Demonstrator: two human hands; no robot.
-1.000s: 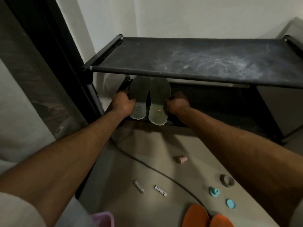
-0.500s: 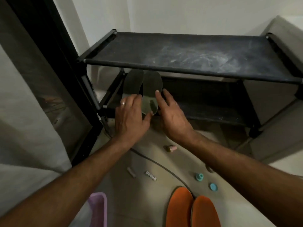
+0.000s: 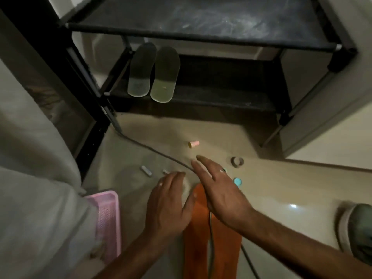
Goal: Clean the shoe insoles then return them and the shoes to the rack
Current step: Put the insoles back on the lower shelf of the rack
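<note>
Two grey-green insoles (image 3: 154, 72) lie side by side on the lower shelf of the black shoe rack (image 3: 201, 38), their heels over the front edge. Two orange insoles (image 3: 203, 238) lie on the floor close to me, partly under my hands. My left hand (image 3: 169, 204) hovers with fingers straight over the left orange insole's tip. My right hand (image 3: 219, 190) is spread flat above the right one. Neither hand holds anything. A grey-green shoe (image 3: 356, 230) sits on the floor at the far right.
A dark cable (image 3: 153, 152) runs across the floor and over the orange insoles. Small items lie scattered: a pink cap (image 3: 193, 143), a grey ring (image 3: 237, 162), a teal cap (image 3: 238, 181), a small white tube (image 3: 146, 170). A pink basket (image 3: 107, 220) stands at left.
Both hands let go of the grey-green insoles on the lower shelf and pulled back toward me, now over the orange insoles. The view tilted downward.
</note>
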